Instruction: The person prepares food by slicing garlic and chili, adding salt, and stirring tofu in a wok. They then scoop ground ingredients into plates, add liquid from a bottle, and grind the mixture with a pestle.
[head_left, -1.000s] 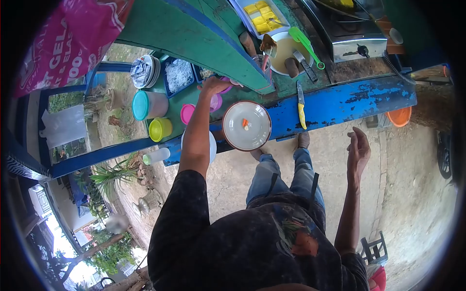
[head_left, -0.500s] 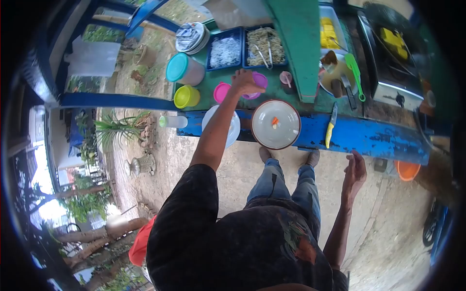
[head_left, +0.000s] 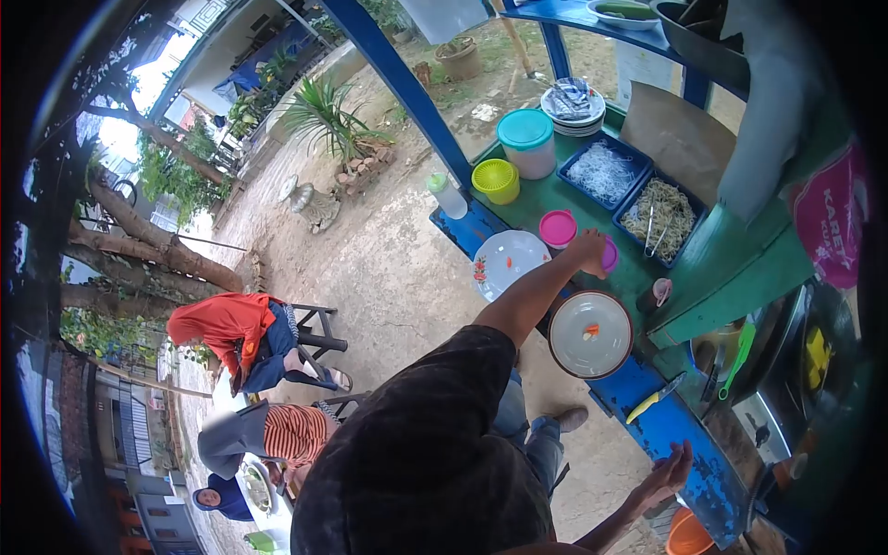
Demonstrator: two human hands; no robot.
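My left hand [head_left: 585,253] reaches over the green counter, its fingers closed at the edge of a small purple container [head_left: 610,256]. A pink-lidded container [head_left: 558,228] stands beside it. Below that forearm, a floral plate [head_left: 511,263] holds a small orange piece. To its right, a brown-rimmed plate [head_left: 589,348] has small orange and pale pieces in the middle. A knife with a yellow handle [head_left: 645,406] lies on the blue ledge. Over the ledge's lower part, my right hand [head_left: 672,470] holds nothing, its fingers loosely bent and apart.
Blue trays of white noodles [head_left: 603,174] and sprouts with tongs [head_left: 659,219] sit behind, near a turquoise-lidded tub [head_left: 526,145], a yellow-green container [head_left: 497,181] and stacked plates [head_left: 573,104]. A green spatula [head_left: 738,361] and wok are at right. Several people sit at lower left.
The view has swung left, bringing the seated people into sight and shifting the counter right. My left hand remains at the purple container; my right hand stays empty near the ledge.
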